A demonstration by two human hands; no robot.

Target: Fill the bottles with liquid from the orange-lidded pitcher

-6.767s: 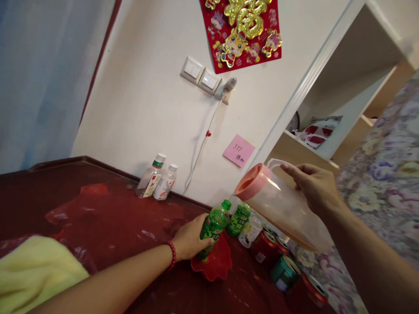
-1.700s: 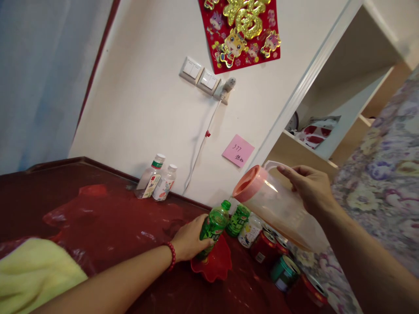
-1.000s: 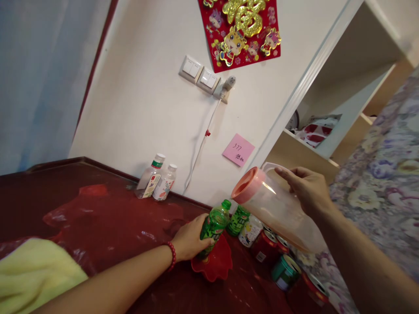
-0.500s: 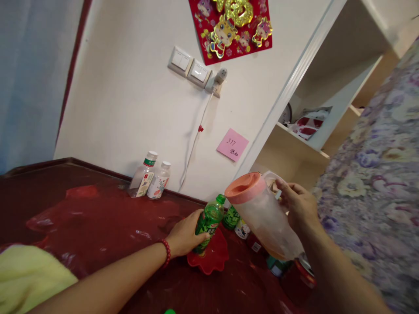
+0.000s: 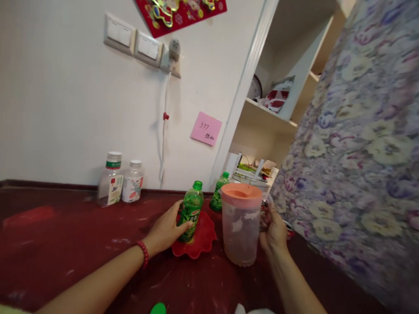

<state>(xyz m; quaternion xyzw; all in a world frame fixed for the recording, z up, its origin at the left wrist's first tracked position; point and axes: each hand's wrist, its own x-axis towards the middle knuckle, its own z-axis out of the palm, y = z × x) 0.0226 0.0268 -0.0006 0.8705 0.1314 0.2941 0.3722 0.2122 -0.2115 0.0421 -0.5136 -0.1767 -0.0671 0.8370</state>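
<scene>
My left hand (image 5: 168, 229) is wrapped round an open green plastic bottle (image 5: 193, 203), which stands nearly upright in a red scalloped dish (image 5: 205, 242). No cap is on its mouth. A frosted plastic pitcher (image 5: 241, 237) with an orange lid is upright just right of the dish. My right hand (image 5: 274, 229) grips the pitcher by its handle, though the pitcher partly hides the fingers. Whether the pitcher's base rests on the table, I cannot tell. A green cap (image 5: 159, 308) lies at the lower edge of the view.
Behind the pitcher stands a second green bottle (image 5: 217, 194), capped. Two clear bottles with white caps, one taller (image 5: 110, 185) and one shorter (image 5: 132, 183), stand by the wall. A floral curtain (image 5: 343, 165) hangs at the right. Part of a can (image 5: 290, 230) shows beyond my right hand.
The pitcher has gone from tilted toward the bottle to upright, lower and slightly left in view. My left hand keeps hold of the bottle. The camera view has turned and shifted.
</scene>
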